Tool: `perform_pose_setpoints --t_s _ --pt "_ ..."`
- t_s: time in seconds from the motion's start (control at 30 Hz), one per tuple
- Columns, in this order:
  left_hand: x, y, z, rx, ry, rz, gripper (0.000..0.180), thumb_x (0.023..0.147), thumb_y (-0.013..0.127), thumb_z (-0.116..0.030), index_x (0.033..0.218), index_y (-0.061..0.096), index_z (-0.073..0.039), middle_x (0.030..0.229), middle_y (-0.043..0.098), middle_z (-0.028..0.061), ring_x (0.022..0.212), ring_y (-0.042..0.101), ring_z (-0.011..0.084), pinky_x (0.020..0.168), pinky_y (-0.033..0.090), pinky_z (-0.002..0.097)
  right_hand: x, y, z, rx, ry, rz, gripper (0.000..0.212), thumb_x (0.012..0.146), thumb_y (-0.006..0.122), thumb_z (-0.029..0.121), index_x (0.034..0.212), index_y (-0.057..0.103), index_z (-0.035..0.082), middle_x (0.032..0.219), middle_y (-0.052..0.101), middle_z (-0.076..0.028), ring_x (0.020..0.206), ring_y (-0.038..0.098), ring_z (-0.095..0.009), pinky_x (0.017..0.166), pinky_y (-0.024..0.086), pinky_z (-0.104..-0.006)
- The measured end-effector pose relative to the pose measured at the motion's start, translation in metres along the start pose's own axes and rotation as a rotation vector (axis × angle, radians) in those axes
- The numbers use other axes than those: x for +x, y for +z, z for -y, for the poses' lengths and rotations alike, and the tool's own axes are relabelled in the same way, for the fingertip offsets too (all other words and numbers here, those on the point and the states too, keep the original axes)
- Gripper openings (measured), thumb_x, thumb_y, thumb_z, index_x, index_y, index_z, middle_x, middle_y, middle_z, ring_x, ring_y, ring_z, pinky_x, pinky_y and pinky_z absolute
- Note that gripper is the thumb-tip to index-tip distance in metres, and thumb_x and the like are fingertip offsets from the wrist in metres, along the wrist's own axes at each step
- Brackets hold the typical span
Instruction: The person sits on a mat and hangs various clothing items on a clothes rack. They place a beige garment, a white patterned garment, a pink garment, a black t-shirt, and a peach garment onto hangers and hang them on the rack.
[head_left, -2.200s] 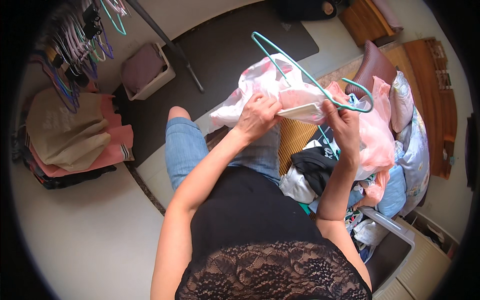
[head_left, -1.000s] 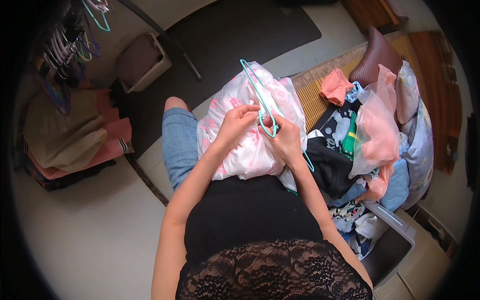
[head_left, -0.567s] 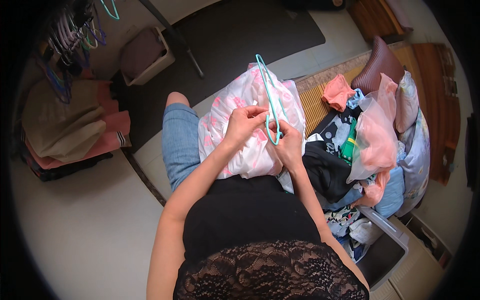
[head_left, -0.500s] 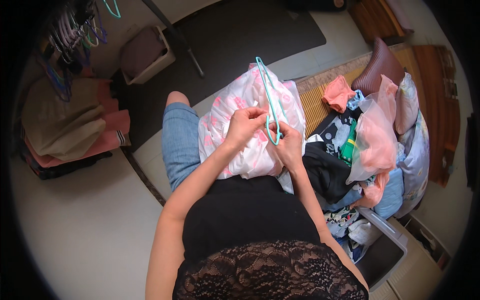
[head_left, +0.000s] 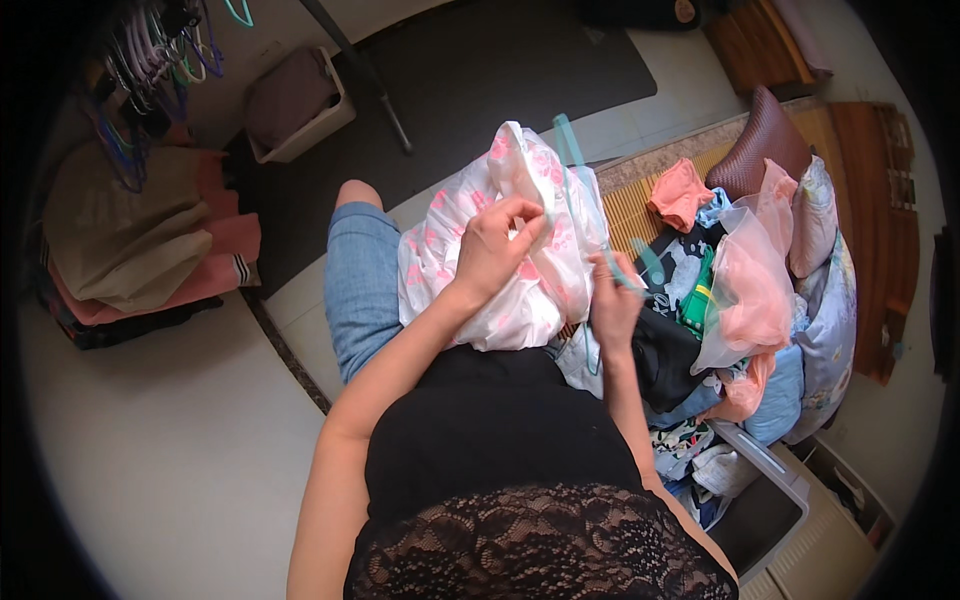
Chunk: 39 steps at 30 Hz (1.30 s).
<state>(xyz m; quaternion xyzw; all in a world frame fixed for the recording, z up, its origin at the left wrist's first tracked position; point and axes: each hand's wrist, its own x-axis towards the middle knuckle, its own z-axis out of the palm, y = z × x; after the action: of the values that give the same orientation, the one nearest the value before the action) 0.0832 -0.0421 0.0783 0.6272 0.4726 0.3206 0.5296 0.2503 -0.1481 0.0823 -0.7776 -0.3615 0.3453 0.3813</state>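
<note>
Across my lap lies a white garment (head_left: 440,235) of thin cloth with a pink print. My left hand (head_left: 490,248) pinches a raised fold of it between thumb and fingers. To the right, my right hand (head_left: 614,305) is closed on a teal clothes hanger (head_left: 568,148), which is smeared by motion. The hanger stands apart from the raised fold, along the garment's right side. Its lower end is partly hidden by my right hand.
A pile of clothes (head_left: 745,290) lies on the bamboo mat at right, beside a brown cushion (head_left: 755,150). Folded clothes (head_left: 130,230) are stacked at left under hanging hangers (head_left: 150,65). Near the rack pole (head_left: 375,95) stands a white bin (head_left: 300,135).
My right hand has moved right, drawing the hanger away from the garment. My left hand now holds up a fold of cloth, no longer beside the hanger.
</note>
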Motion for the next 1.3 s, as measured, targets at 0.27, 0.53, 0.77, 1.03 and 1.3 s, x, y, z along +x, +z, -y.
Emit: perform_pose_setpoints --t_s 0.27,0.53,0.77,1.03,1.3 --pt "-0.035 0.036 -0.003 0.358 0.695 0.438 0.015 0.085 0.062 -0.019 0.094 0.058 -0.008 0.082 0.058 0.0061 0.070 0.065 0.0251 0.055 0.052 0.0358 0.042 0.001 0.037 -0.445 -0.312 0.030 0.049 0.071 0.081 0.024 0.111 0.063 0.002 0.094 0.067 -0.017 0.078 0.065 -0.032 0.072 0.051 -0.0358" --pt "-0.038 -0.050 -0.027 0.681 0.391 0.282 0.025 0.086 0.061 -0.031 0.092 0.054 -0.007 0.084 0.061 0.0083 0.069 0.066 0.0257 0.057 0.051 0.0372 0.069 -0.076 0.003 0.346 -0.031 -0.329 0.020 0.090 0.063 0.015 0.106 0.067 0.003 0.065 0.053 0.008 0.048 0.039 0.001 0.042 0.026 -0.0165" --pt "0.008 -0.111 -0.086 0.948 0.872 -0.302 0.009 0.071 0.061 -0.005 0.080 0.062 -0.007 0.074 0.058 0.0070 0.081 0.063 0.0179 0.062 0.048 0.0292 0.040 -0.116 0.017 0.151 -0.187 -0.388 0.021 0.090 0.060 0.007 0.108 0.066 0.000 0.074 0.059 0.005 0.054 0.042 0.000 0.046 0.029 -0.0166" --pt "-0.047 -0.093 0.025 0.310 -0.077 0.632 0.032 0.083 0.070 -0.017 0.110 0.063 -0.002 0.097 0.067 0.0137 0.084 0.064 0.0274 0.076 0.051 0.0356 0.031 -0.121 -0.017 -0.132 -0.052 -0.375 0.022 0.087 0.062 0.006 0.107 0.067 0.000 0.072 0.056 0.003 0.062 0.048 -0.004 0.054 0.037 -0.0201" --pt "-0.024 -0.054 0.089 0.429 -0.337 0.080 0.049 0.083 0.071 -0.029 0.116 0.057 0.004 0.097 0.066 0.0189 0.089 0.064 0.0346 0.080 0.050 0.0405 0.035 -0.132 -0.014 -0.227 -0.055 -0.328 0.020 0.089 0.061 0.007 0.107 0.067 0.001 0.066 0.059 0.000 0.056 0.054 -0.008 0.050 0.041 -0.0235"
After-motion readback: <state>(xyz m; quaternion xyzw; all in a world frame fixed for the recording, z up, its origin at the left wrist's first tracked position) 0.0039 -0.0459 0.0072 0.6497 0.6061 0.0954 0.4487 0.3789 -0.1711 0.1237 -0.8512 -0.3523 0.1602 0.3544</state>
